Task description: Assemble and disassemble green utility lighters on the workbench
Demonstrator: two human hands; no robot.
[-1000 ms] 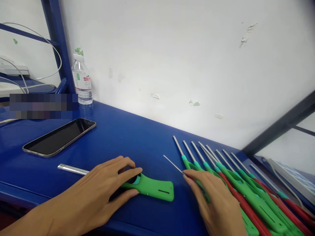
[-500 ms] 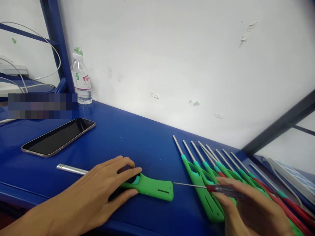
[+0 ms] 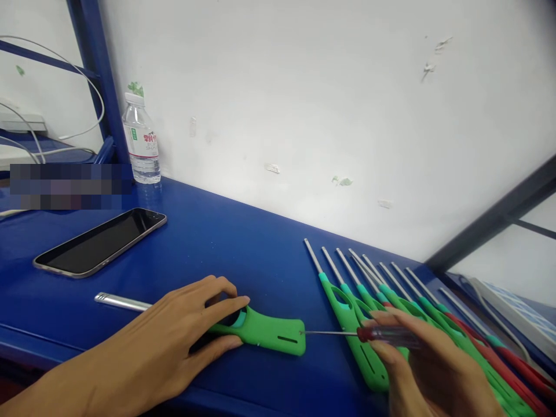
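A green long-neck gas lighter (image 3: 273, 333) lies flat on the blue table, its metal barrel pointing left. My left hand (image 3: 195, 324) grips it around the trigger part, thumb on the near side and fingers over the far side. In my right hand (image 3: 434, 362) is a screwdriver (image 3: 386, 335) with a red and clear handle, held between thumb and fingers. Its thin shaft points left, and the tip meets the small hole at the end of the lighter's handle. Several more green and red lighters (image 3: 362, 353) lie in a row beneath and beyond my right hand.
A black-screened phone (image 3: 102, 240) lies on the blue tabletop (image 3: 226, 243) at the left. Behind it, a water bottle (image 3: 142, 142) stands by a blue frame post (image 3: 93, 52). White cables (image 3: 102, 98) hang at the far left. The white wall (image 3: 282, 104) closes off the back.
My right hand has moved slightly left, bringing the screwdriver's tip from just off the lighter's end onto the hole in its handle. My left hand keeps its grip.
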